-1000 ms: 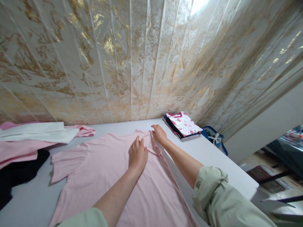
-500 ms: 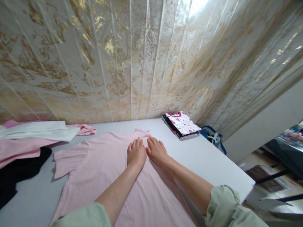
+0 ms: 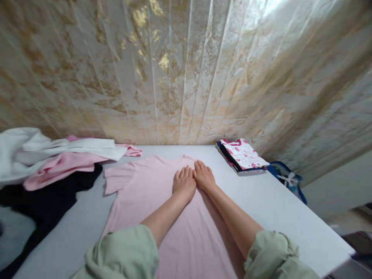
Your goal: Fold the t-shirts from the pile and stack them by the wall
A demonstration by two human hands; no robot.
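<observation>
No legible text, numbers or labels; print (image 3: 245,155) on folded garment (image 3: 255,159) unreadable.

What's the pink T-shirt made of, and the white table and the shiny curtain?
Pink T-shirt: soft, matte cloth, maybe cotton; it lies in gentle wrinkles.
White table: smooth and plain, perhaps laminate; no wood grain shows.
Shiny curtain: fabric or plastic sheet, I can't tell which; it's creased and glints gold.
</observation>
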